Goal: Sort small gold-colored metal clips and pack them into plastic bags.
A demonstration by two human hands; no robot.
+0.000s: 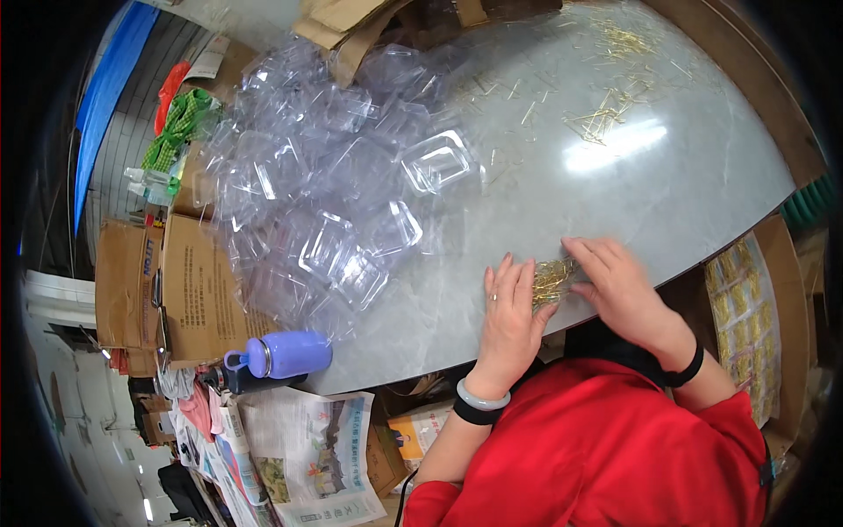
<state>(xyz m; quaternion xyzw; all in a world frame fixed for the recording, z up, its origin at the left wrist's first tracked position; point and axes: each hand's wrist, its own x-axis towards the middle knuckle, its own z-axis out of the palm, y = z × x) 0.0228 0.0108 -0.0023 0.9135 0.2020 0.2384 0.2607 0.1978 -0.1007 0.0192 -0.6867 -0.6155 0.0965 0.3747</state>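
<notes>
A small bundle of thin gold-coloured wire pins (551, 283) lies at the table's near edge, between my two hands. My left hand (511, 321) has its fingers along the bundle's left side and its thumb at the near side. At the right end, my right hand (619, 290) has its fingertips and thumb around the pins, slightly blurred. A pale bangle and a black band circle my left wrist; another black band is on my right. More loose gold pins (606, 119) lie scattered at the far side of the table.
Clear plastic containers (351, 167) form a large heap on the grey table (562, 193), left of my hands. A purple bottle (294, 354) stands at the near left edge. Right of me, a cardboard box (790, 290) holds rows of packed gold pins (745, 316). Newspaper (312, 448) lies below the table.
</notes>
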